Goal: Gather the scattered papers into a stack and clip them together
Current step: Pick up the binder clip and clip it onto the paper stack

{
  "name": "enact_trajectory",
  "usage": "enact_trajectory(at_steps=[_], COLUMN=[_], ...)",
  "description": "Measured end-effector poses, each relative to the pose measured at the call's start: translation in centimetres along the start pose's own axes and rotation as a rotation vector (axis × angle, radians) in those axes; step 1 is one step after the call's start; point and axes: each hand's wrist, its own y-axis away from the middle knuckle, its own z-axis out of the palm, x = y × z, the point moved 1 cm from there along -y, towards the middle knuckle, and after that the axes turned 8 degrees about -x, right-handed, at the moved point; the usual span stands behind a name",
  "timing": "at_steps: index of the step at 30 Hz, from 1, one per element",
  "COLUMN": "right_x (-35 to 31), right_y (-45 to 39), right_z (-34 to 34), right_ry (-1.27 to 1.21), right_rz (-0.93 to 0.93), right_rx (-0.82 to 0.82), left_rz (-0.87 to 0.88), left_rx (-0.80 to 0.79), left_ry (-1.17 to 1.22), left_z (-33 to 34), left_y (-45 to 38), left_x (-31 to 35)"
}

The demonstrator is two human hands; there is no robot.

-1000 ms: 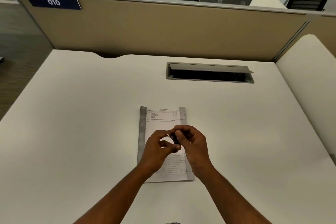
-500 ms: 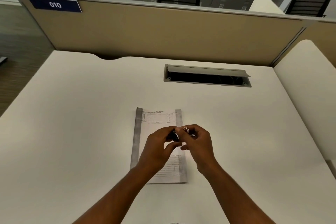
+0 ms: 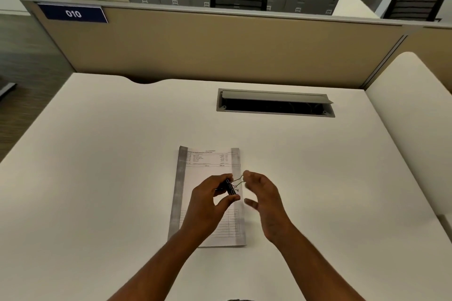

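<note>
On the smooth white desk (image 3: 97, 178) the neat stack of white printed papers with grey-shaded margins (image 3: 182, 193) lies flat and square, its edges lined up, which suggests the gathering is done and only the clipping is left. Above its middle the left hand (image 3: 208, 203) pinches the small black metal binder clip (image 3: 230, 187) between thumb and curled fingers, gripping the body so that the thin silver wire handles (image 3: 238, 182) point to the right, free to be worked. The clip sits in the air over the sheets and is not yet on them. The right hand (image 3: 265, 203) is just beside it, fingers loosely spread and holding nothing firmly; its forefinger tip (image 3: 247, 174) touches or nearly touches the upper wire loop, probably to flip or press the handle. The springy clip will likely need both handles squeezed before it slides over the top edge. Farther right, a grey metal cable hatch (image 3: 275, 103) stands open in the desk
</note>
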Motion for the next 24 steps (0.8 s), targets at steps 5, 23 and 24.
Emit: enact_trajectory(at_steps=[5, 23, 24], right_x=[0.1, -1.6, -1.6], right_y=[0.5, 0.9, 1.2], right_z=[-0.9, -2.4, -2.1], right_ry=[0.233, 0.493, 0.544], right_rz=[-0.101, -0.410, -0.478], right_rx=[0.128, 0.171, 0.193], left_rz=[0.021, -0.170, -0.172], left_rx=[-0.015, -0.094, -0.075], left_ry=[-0.053, 0.157, 0.166], left_z=[0.1, 0.2, 0.3], left_y=[-0.3, -0.3, -0.3], left_x=[-0.1, 0.5, 0.5])
